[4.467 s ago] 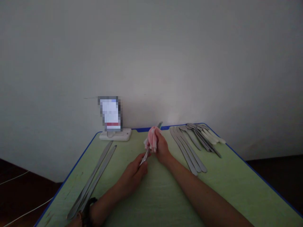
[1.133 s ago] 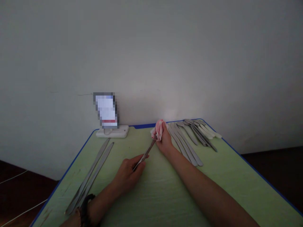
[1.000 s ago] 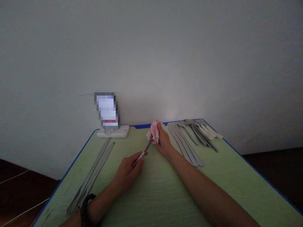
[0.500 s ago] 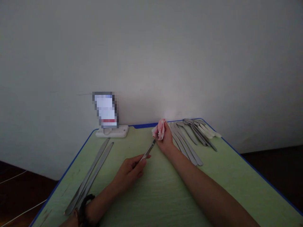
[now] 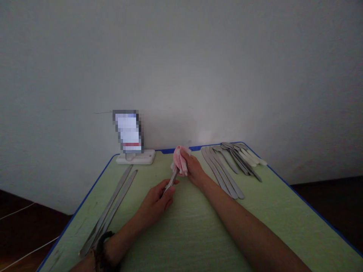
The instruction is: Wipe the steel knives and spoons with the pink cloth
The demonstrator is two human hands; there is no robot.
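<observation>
My left hand (image 5: 157, 197) grips the handle end of a metal knife (image 5: 171, 182) that points up and away over a green table (image 5: 198, 226). My right hand (image 5: 193, 169) is closed around a bunched pink cloth (image 5: 179, 161) wrapped over the knife's blade. The two hands are close together near the middle of the table, only a short stretch of bare metal showing between them. A dark band sits on my left wrist.
Two long metal knives (image 5: 110, 211) lie along the table's left edge. Several knives (image 5: 221, 172) and spoons (image 5: 241, 156) lie in a row at the back right. A blurred screen on a white stand (image 5: 135, 157) is at the back left against the wall.
My right hand has slid the pink cloth down the blade toward my left hand, after being farther up near the tip half a second ago. My left hand keeps its hold.
</observation>
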